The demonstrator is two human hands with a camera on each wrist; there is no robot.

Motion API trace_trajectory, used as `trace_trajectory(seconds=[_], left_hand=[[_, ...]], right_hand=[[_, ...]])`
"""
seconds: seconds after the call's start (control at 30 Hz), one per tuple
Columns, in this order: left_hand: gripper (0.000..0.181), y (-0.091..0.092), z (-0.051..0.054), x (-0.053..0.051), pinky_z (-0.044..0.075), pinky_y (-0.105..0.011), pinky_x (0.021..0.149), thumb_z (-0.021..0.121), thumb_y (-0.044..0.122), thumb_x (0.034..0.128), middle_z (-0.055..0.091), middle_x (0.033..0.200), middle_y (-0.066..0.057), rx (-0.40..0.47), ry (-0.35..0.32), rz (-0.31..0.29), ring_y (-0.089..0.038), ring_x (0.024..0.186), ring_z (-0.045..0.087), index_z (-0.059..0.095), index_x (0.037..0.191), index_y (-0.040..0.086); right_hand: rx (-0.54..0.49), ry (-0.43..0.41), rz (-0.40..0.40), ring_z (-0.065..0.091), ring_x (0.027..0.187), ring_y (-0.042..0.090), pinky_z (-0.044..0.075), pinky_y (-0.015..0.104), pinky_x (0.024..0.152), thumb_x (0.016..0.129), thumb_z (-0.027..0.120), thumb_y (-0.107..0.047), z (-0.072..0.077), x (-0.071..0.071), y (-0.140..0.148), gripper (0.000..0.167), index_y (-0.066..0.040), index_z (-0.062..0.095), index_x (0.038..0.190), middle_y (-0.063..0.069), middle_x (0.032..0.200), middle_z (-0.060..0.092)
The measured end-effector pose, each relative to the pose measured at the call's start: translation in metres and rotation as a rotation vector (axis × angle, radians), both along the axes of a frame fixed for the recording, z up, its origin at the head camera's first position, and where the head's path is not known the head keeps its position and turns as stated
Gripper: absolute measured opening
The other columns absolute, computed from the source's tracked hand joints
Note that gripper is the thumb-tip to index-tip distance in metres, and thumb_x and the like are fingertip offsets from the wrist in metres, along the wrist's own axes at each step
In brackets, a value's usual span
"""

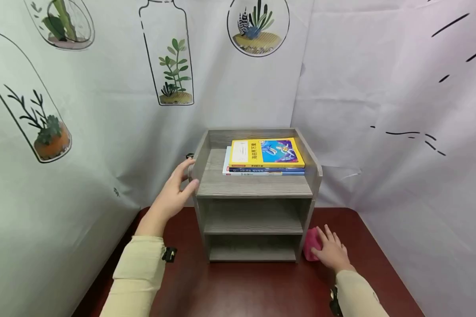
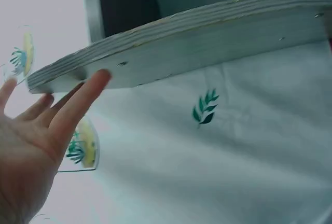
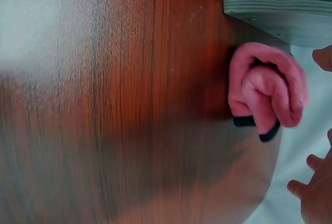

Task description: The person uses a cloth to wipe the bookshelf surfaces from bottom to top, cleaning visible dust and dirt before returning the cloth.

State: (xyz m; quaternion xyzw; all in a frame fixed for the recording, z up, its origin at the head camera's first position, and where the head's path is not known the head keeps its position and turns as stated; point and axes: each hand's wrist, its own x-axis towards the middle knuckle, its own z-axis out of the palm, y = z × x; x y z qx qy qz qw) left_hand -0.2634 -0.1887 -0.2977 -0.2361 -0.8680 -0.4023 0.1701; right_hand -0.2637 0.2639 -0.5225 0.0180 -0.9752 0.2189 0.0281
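Hovering with right grip (image 1: 333, 250) wide and empty by folded pink plush cloth (image 1: 310, 242), not yet lifting it off glossy red-brown surface (image 1: 246, 290) beside grey wooden shelf (image 1: 254, 189); holding left grip (image 1: 169, 196) spread at shelf's side

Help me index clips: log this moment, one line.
left grip: beside shelf unit | right grip: near folded pink cloth | books: stacked on top

Booth, fabric-walled. Plant-printed sheeting (image 1: 238, 88) beyond left hand (image 1: 168, 200) and right hand (image 1: 333, 251); bookshelf (image 1: 254, 189) between; wood-grain table (image 1: 254, 286) beneath.
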Motion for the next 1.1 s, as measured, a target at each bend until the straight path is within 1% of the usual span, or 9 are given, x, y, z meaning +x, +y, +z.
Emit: trace_trajectory(seconds=[0.1, 0.2, 0.37, 0.47, 0.5, 0.6, 0.7, 0.87, 1.1], left_hand=[[0.049, 0.000, -0.005, -0.005, 0.048, -0.048, 0.075, 0.037, 0.034, 0.0998, 0.014, 0.153, -0.004, 0.014, 0.002, 0.080, -0.034, 0.099, 0.057, 0.023, 0.146, 0.025], [0.049, 0.002, -0.011, -0.010, 0.050, -0.045, 0.071, 0.032, 0.039, 0.0999, 0.022, 0.151, -0.007, 0.013, -0.003, 0.131, -0.030, 0.082, 0.062, 0.021, 0.147, 0.030], [0.053, 0.005, -0.015, -0.018, 0.040, -0.056, 0.087, 0.032, 0.042, 0.0994, 0.026, 0.148, -0.013, -0.017, 0.004, 0.175, -0.037, 0.115, 0.050, 0.011, 0.148, 0.037], [0.051, 0.009, -0.014, -0.022, 0.030, -0.058, 0.095, 0.032, 0.039, 0.1002, 0.021, 0.151, -0.007, -0.034, 0.039, 0.189, -0.036, 0.129, 0.034, 0.015, 0.148, 0.033], [0.049, 0.011, -0.014, -0.023, 0.031, -0.058, 0.095, 0.032, 0.038, 0.1004, 0.026, 0.149, -0.009, -0.035, 0.047, 0.197, -0.035, 0.128, 0.035, 0.018, 0.147, 0.033], [0.044, 0.013, -0.016, -0.024, 0.037, -0.057, 0.090, 0.032, 0.036, 0.1009, 0.044, 0.136, -0.016, -0.028, 0.075, 0.225, -0.035, 0.119, 0.047, 0.028, 0.144, 0.028], [0.042, 0.014, -0.021, -0.022, 0.043, -0.055, 0.078, 0.032, 0.036, 0.1008, 0.059, 0.106, -0.020, -0.021, 0.096, 0.269, -0.036, 0.099, 0.058, 0.033, 0.142, 0.028], [0.039, 0.017, -0.027, -0.022, 0.044, -0.049, 0.065, 0.035, 0.033, 0.1006, 0.058, 0.082, -0.015, -0.010, 0.160, 0.311, -0.031, 0.074, 0.058, 0.036, 0.140, 0.028], [0.037, 0.023, -0.029, -0.028, 0.036, -0.039, 0.051, 0.039, 0.027, 0.1001, 0.042, 0.058, -0.004, 0.015, 0.267, 0.341, -0.023, 0.051, 0.042, 0.040, 0.137, 0.023]], right_hand=[[-0.001, -0.007, -0.012, 0.016, 0.127, 0.053, 0.019, 0.069, 0.093, 0.083, 0.061, -0.031, -0.005, -0.010, -0.005, 0.075, -0.003, 0.027, 0.144, 0.027, 0.148, 0.011], [-0.006, 0.016, -0.022, 0.019, 0.126, 0.053, 0.023, 0.068, 0.091, 0.082, 0.061, -0.031, -0.009, -0.017, -0.010, 0.074, -0.002, 0.030, 0.142, 0.026, 0.148, 0.013], [-0.003, 0.026, -0.038, 0.024, 0.125, 0.053, 0.028, 0.066, 0.089, 0.080, 0.061, -0.031, -0.017, -0.024, -0.018, 0.074, 0.001, 0.033, 0.141, 0.027, 0.147, 0.016], [0.010, 0.007, -0.048, 0.027, 0.123, 0.053, 0.031, 0.065, 0.086, 0.079, 0.062, -0.028, -0.023, -0.025, -0.022, 0.074, 0.003, 0.033, 0.140, 0.027, 0.147, 0.017], [0.021, 0.003, -0.051, 0.028, 0.122, 0.053, 0.032, 0.064, 0.086, 0.079, 0.061, -0.028, -0.025, -0.025, -0.024, 0.074, 0.004, 0.033, 0.139, 0.028, 0.146, 0.018], [0.045, -0.011, -0.060, 0.032, 0.119, 0.052, 0.034, 0.064, 0.083, 0.079, 0.060, -0.027, -0.033, -0.026, -0.027, 0.072, 0.006, 0.035, 0.138, 0.028, 0.145, 0.020], [0.067, -0.028, -0.079, 0.038, 0.113, 0.052, 0.037, 0.062, 0.079, 0.081, 0.058, -0.032, -0.041, -0.028, -0.028, 0.071, 0.005, 0.037, 0.137, 0.029, 0.144, 0.022], [0.082, -0.049, -0.111, 0.045, 0.099, 0.050, 0.041, 0.059, 0.070, 0.080, 0.059, -0.038, -0.052, -0.029, -0.024, 0.072, 0.000, 0.040, 0.137, 0.028, 0.144, 0.022], [0.118, 0.000, -0.142, 0.045, 0.094, 0.050, 0.041, 0.058, 0.065, 0.077, 0.063, -0.037, -0.061, -0.035, -0.023, 0.071, -0.001, 0.043, 0.135, 0.027, 0.142, 0.025]])
